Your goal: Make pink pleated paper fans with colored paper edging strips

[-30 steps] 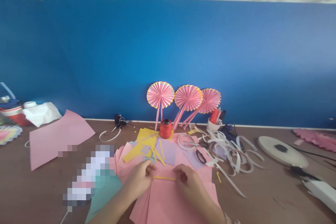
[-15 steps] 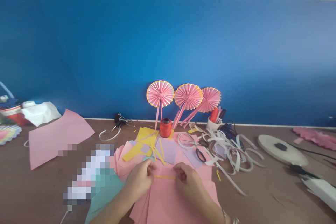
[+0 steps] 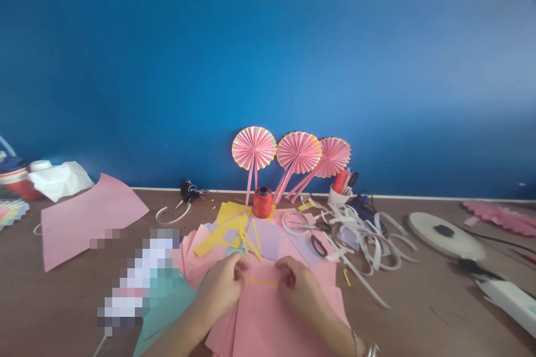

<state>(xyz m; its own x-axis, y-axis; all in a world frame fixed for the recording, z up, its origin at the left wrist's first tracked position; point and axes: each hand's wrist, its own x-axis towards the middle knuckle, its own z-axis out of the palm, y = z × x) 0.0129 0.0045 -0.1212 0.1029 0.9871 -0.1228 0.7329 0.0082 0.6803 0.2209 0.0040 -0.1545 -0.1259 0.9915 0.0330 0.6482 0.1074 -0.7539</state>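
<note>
My left hand (image 3: 224,287) and my right hand (image 3: 299,287) both pinch the ends of a thin yellow paper strip (image 3: 262,281), held flat on a stack of pink paper sheets (image 3: 268,318). The fingers of both hands are curled closed on the strip. More yellow strips and yellow paper pieces (image 3: 228,226) lie just beyond my hands. Black-handled scissors (image 3: 319,244) rest to the right of them.
Three pink paper fans (image 3: 295,153) lean on the blue wall behind a red thread spool (image 3: 262,202). White curled paper strips (image 3: 368,240), a cup of pens (image 3: 340,189), a large pink sheet (image 3: 84,217), a teal sheet (image 3: 165,307) and a white disc (image 3: 444,234) lie around.
Both hands stay pinched on the yellow strip in the same spot. The view has shifted slightly, nothing else moved.
</note>
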